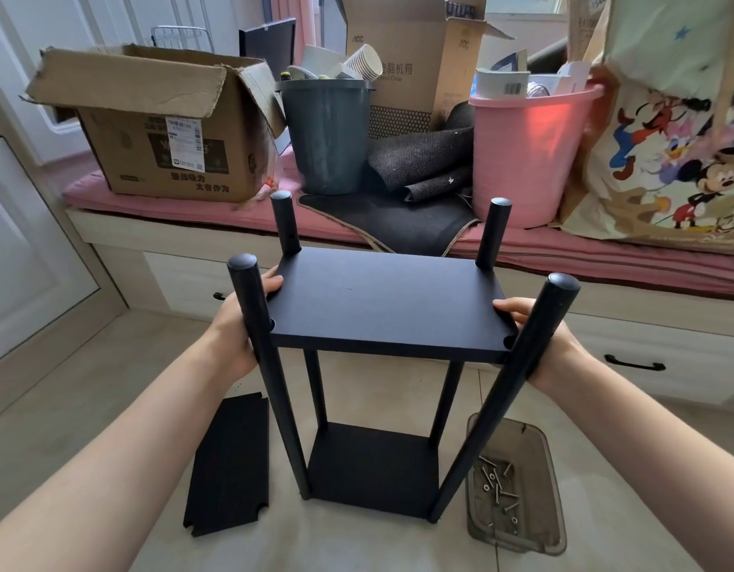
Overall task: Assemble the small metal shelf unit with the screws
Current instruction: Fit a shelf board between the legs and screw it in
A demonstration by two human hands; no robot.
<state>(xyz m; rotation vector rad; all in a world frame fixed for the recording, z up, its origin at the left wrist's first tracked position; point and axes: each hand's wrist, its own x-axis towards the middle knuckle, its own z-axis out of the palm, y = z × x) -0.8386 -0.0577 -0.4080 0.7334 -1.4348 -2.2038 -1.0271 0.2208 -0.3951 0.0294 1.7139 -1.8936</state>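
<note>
Both hands grip level shelf panel; posts upright.

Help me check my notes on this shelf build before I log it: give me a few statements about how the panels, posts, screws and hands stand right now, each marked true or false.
1. Both hands hold the upper shelf panel by its short edges, the left hand on one side and the right hand on the other. True.
2. The screws lie loose on the floor tiles. False: they are in a clear plastic tray to the right of the unit.
3. A spare black panel lies flat on the floor to the left. True.
4. The unit has only two posts. False: four black posts stand at the corners.
5. The lower shelf panel is still missing. False: it sits at the base between the posts.
</note>
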